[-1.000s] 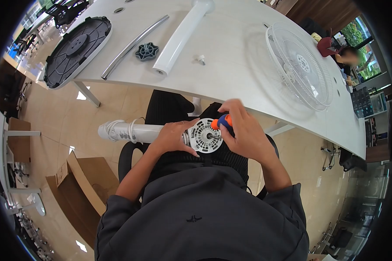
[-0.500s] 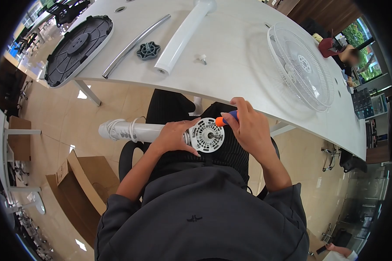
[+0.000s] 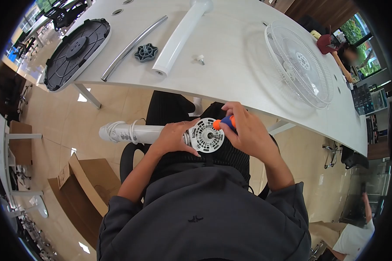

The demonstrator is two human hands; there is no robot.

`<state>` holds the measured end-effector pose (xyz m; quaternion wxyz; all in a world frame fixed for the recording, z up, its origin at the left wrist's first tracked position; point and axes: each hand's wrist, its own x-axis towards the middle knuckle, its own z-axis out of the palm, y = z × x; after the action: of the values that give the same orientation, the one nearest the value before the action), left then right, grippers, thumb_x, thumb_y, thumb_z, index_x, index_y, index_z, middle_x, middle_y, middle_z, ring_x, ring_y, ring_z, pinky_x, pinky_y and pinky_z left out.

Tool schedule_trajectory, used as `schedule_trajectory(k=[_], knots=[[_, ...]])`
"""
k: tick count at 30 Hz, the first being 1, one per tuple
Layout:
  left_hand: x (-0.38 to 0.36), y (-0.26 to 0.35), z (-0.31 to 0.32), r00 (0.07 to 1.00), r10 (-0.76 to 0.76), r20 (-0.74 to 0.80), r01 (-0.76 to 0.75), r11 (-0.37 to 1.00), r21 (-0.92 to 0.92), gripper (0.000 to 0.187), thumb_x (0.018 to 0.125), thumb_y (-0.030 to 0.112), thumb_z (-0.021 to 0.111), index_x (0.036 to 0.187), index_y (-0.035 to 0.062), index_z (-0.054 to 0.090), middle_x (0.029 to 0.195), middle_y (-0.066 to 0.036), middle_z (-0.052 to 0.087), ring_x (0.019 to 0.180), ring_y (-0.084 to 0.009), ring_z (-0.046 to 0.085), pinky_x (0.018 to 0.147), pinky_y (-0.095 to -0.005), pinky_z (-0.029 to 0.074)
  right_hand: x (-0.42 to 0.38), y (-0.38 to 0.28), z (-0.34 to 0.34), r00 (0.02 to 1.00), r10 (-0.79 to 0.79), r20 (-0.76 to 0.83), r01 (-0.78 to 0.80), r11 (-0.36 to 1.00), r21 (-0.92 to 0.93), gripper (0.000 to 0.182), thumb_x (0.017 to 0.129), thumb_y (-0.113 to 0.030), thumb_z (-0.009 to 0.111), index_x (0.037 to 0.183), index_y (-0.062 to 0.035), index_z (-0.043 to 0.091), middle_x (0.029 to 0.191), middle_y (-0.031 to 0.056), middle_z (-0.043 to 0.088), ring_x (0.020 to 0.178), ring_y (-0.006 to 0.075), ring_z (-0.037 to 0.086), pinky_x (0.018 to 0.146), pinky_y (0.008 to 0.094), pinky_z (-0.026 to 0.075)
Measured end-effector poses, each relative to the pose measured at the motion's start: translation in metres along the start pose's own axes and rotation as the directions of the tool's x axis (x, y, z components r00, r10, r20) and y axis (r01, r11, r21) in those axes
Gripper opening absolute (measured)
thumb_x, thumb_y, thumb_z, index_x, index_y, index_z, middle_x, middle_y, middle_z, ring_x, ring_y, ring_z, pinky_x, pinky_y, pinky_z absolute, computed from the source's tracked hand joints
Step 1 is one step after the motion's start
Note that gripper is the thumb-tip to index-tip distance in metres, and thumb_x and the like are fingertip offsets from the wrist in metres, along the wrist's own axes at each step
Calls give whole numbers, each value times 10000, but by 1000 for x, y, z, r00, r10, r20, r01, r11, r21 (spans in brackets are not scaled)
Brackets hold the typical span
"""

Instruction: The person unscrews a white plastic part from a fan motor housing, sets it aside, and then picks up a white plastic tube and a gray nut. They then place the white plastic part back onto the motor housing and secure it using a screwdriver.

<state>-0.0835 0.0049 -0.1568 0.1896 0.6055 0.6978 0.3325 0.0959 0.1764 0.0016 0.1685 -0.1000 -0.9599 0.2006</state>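
Observation:
Across my lap lies a white fan body (image 3: 148, 134), its round slotted motor head (image 3: 201, 142) facing up with a metal shaft in the middle. My left hand (image 3: 173, 137) grips the near left side of that head, thumb and fingers spread around its rim. A white cord (image 3: 116, 131) is wound around the far left end of the body. In my right hand (image 3: 250, 135) is a screwdriver (image 3: 225, 123) with an orange and blue handle, held over the head's upper right edge. Its tip is too small to make out.
On the white table (image 3: 231, 56) are a black-backed fan base (image 3: 89, 50), curved metal tube (image 3: 133, 48), dark knob (image 3: 146, 53), white pole (image 3: 180, 39), small white screw piece (image 3: 200, 59) and fan grilles (image 3: 298, 65). A cardboard box (image 3: 89, 178) stands on the floor. Other people are at right.
My right hand and the screwdriver have shifted slightly left, and the fingers have changed position on the handle. My left hand stays put. A person at lower right has come further into view.

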Motion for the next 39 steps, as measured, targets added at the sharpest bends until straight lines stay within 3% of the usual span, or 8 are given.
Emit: schedule_trajectory(k=[5, 11, 13, 19, 25, 28, 34, 39], knots=[[-1, 3, -1, 999, -33, 9, 33, 999, 4, 1209, 489, 593, 966, 1502, 90, 539, 1239, -150, 728, 1109, -331, 712, 960, -411, 555, 2, -2, 4, 974, 223, 39, -219, 971, -98, 400, 931, -208, 745, 1194, -30, 502, 965, 179, 670, 750, 378, 689, 652, 454, 535], [-1, 2, 0, 1000, -7, 1, 7, 1000, 8, 1225, 491, 589, 968, 1517, 89, 521, 1236, -152, 728, 1104, -336, 711, 958, -414, 556, -3, 5, 7, 997, -69, 25, 66, 993, 101, 404, 951, -260, 733, 1187, -21, 508, 997, 185, 674, 733, 380, 690, 637, 460, 536], [-2, 2, 1, 1000, -25, 7, 25, 1000, 9, 1228, 489, 590, 968, 1517, 90, 521, 1239, -152, 727, 1108, -334, 711, 961, -411, 556, 0, 1, 11, 967, 242, 74, -234, 967, -105, 395, 944, -220, 730, 1198, -15, 507, 1088, 208, 648, 782, 390, 692, 660, 467, 534], [0, 1, 0, 1000, -25, 16, 25, 1000, 0, 1224, 488, 590, 969, 1515, 95, 525, 1247, -150, 726, 1115, -329, 711, 968, -409, 555, -2, 6, 3, 990, -121, -71, 125, 990, 57, 425, 966, -331, 727, 1174, -23, 520, 967, 182, 692, 685, 405, 678, 588, 468, 520], [-2, 1, 0, 1000, -16, -2, 16, 1000, 1, 1224, 491, 593, 968, 1517, 96, 524, 1241, -147, 728, 1110, -327, 713, 963, -416, 556, -2, 1, 11, 978, 199, 54, -194, 977, -92, 413, 935, -233, 745, 1206, -22, 517, 1061, 189, 658, 768, 397, 688, 648, 460, 534], [-3, 1, -1, 999, -31, 9, 31, 1000, -1, 1229, 485, 595, 969, 1517, 97, 524, 1239, -146, 728, 1109, -325, 713, 962, -414, 555, -2, -7, -3, 999, -29, -25, 27, 998, -57, 420, 936, -275, 755, 1188, -29, 527, 1027, 183, 673, 761, 392, 690, 639, 460, 537], [-3, 1, 1, 999, -35, 8, 35, 999, 5, 1236, 478, 601, 968, 1515, 94, 526, 1240, -149, 727, 1109, -325, 714, 968, -408, 554, -3, -8, 6, 968, 222, 115, -213, 973, -89, 428, 921, -220, 757, 1207, -12, 517, 1101, 173, 638, 854, 386, 696, 691, 458, 546], [-2, 1, 0, 1000, -23, 1, 23, 1000, 13, 1233, 479, 603, 968, 1515, 98, 527, 1247, -156, 724, 1112, -328, 713, 975, -405, 553, -4, -4, 3, 1000, 15, 12, -15, 999, -28, 428, 915, -252, 774, 1189, -28, 533, 1024, 149, 637, 799, 382, 688, 666, 458, 540]])
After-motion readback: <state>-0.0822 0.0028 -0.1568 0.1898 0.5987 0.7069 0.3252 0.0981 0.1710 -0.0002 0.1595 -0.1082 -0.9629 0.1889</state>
